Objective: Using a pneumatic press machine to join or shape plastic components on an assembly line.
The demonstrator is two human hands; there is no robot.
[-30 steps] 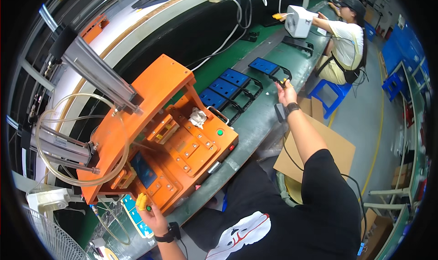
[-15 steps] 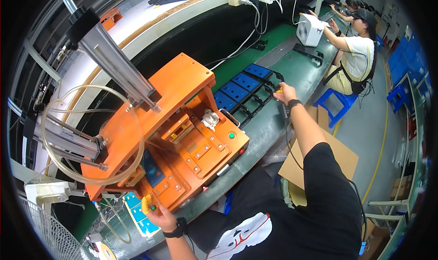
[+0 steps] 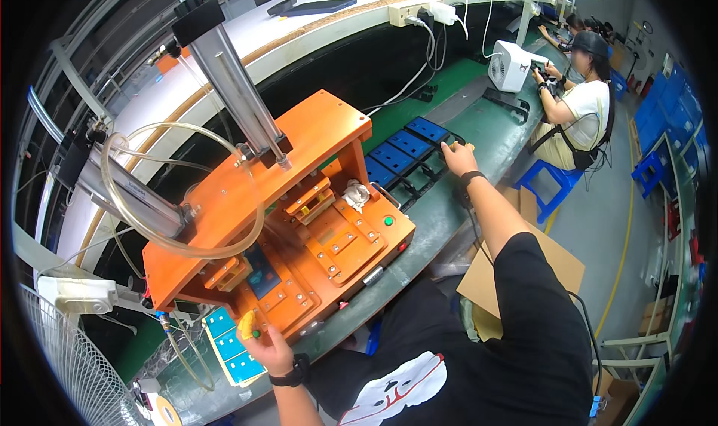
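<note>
My left hand (image 3: 271, 351), with yellow covers on its fingers, is at the front left corner of an orange press (image 3: 329, 127). Its fingers are spread beside a green button (image 3: 256, 334). A dark blue panel (image 3: 262, 278) lies in the press's left bed. My right hand (image 3: 459, 160) reaches to the right of the press and is closed on the end of a black frame (image 3: 428, 173). The frame is one of several black frames lying in a row on the bench, with blue panels (image 3: 407, 142) in them.
Two metal cylinders (image 3: 228, 82) and a loop of clear hose (image 3: 123, 201) rise over the press. A tray of light blue pieces (image 3: 228, 345) sits by its left end. Farther right are a white fan (image 3: 508, 67) and a co-worker on a blue stool (image 3: 550, 183). Cardboard (image 3: 516, 273) lies below my right arm.
The view has shifted, so the press appears farther right. My right hand stays at the black frame and my left by the green button. The co-worker's arms have drawn in.
</note>
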